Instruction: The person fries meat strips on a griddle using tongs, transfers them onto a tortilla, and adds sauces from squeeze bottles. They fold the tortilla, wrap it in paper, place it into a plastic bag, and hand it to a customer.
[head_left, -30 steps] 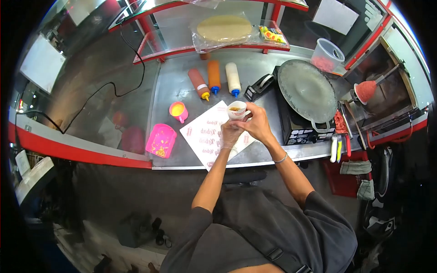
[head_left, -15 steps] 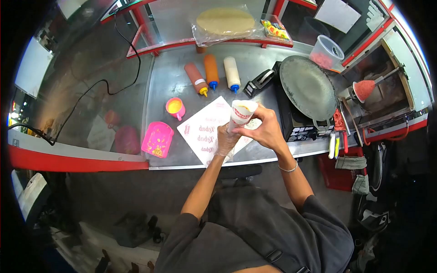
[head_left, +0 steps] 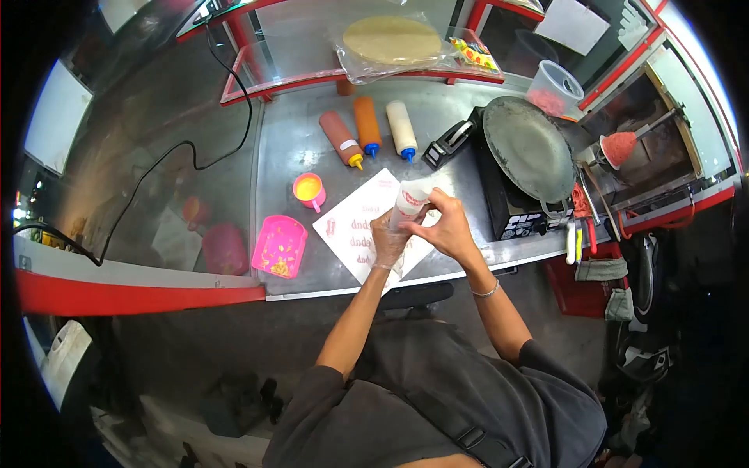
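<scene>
A paper-wrapped kebab roll [head_left: 410,201] stands nearly upright between my hands, white with red print. My left hand [head_left: 388,242], in a thin clear plastic glove, is closed around its lower part. My right hand [head_left: 449,228], bare with a bracelet at the wrist, pinches the paper from the right side with thumb and fingers. What is inside the wrapper is hidden. Beneath my hands lie white printed kebab paper sheets [head_left: 343,224] on the metal counter [head_left: 292,148]. To their left are a pink cup [head_left: 309,188] with yellow-orange contents and a pink tray [head_left: 279,246] holding yellowish scraps.
Red, orange and white sauce bottles [head_left: 367,127] lie behind the paper, beside a black tape dispenser [head_left: 450,145]. A large pan [head_left: 528,148] sits on the stove at right. Farther right is meat on a spit [head_left: 618,149]. Flatbreads [head_left: 392,40] rest on the glass shelf.
The camera view has shifted slightly, so the counter items appear a little to the right and lower. The brownish edge at the roll's top no longer shows; both hands still hold it.
</scene>
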